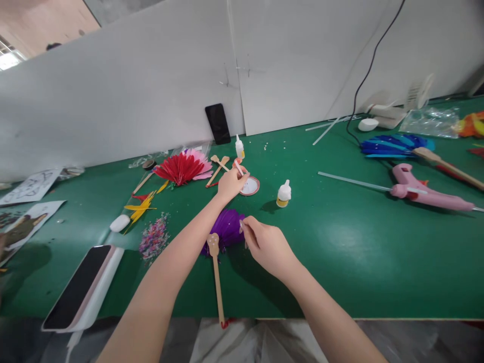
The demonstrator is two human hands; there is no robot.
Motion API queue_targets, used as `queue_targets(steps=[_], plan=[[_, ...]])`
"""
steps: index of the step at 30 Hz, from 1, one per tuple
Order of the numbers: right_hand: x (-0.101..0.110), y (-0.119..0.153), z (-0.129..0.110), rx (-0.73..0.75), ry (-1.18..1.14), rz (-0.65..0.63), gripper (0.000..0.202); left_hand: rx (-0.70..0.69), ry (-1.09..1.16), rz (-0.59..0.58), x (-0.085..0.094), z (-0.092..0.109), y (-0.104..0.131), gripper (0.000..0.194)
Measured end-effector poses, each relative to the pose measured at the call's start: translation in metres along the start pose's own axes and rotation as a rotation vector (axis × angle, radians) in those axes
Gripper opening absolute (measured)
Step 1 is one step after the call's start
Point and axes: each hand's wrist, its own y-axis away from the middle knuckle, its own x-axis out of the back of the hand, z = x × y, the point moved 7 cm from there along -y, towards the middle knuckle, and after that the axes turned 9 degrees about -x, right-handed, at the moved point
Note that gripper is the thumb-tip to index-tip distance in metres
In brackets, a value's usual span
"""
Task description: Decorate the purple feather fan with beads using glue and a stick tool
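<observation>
My left hand (230, 184) reaches forward and is closed around a slim white pen-like stick (238, 168). Just beside its fingertips is a small round white dish (251, 186) with a red rim. Below, a fan of purple feathers (227, 227) on a wooden handle (217, 287) lies partly behind my left forearm. At the fan's right edge my right hand (268, 247) is pinched shut; whether it grips a feather or some small piece is too fine to tell. A small white dropper bottle (283, 194) stands to the right of the dish.
A red and pink feather fan (179, 169), yellow feathers (141, 207) and scattered coloured bits (154, 237) lie left. A phone (81, 287) rests at the front edge. On the right are a pink glue gun (423, 191) and a blue fan (395, 145). Another bottle (239, 147) stands behind.
</observation>
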Motion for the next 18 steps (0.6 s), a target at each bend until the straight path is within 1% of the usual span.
queue_targets(steps=[10,18], plan=[[-0.0032,0.0007,0.0004,0.008,0.019,-0.007,0.018,0.021,-0.048,0.012,-0.0039,0.001,0.0018,0.013],[-0.0039,-0.0009,0.0023,0.004,0.005,0.004,0.018,-0.015,-0.02,-0.002,-0.0088,-0.0015,0.0028,0.017]])
